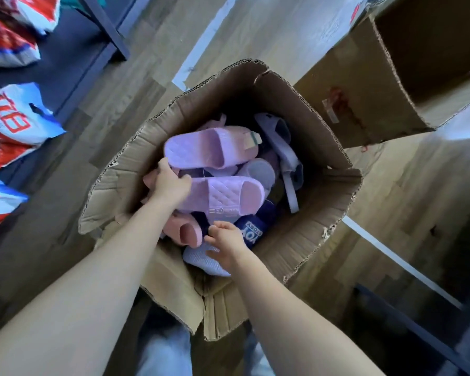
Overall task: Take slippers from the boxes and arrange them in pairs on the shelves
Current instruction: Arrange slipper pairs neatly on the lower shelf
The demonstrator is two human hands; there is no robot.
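An open cardboard box [318, 147] stands on the floor, filled with several slippers. Two lilac quilted slippers lie on top: one [209, 149] further in, the other [228, 195] nearer me. My left hand [168, 183] grips the heel ends of both lilac slippers. My right hand [225, 242] reaches into the box with fingers loosely curled, touching slippers beside a dark blue slipper [253, 232] and above a pale lavender slipper [204, 260]. A pink slipper [186, 230] lies between my arms. White slippers [280, 147] lie deeper in the box.
A second, larger cardboard box [364, 99] lies open at the upper right. Red, white and blue plastic bags [14, 123] sit on a dark shelf at the left. A dark shelf frame [407, 324] runs along the lower right. The floor is wood-patterned.
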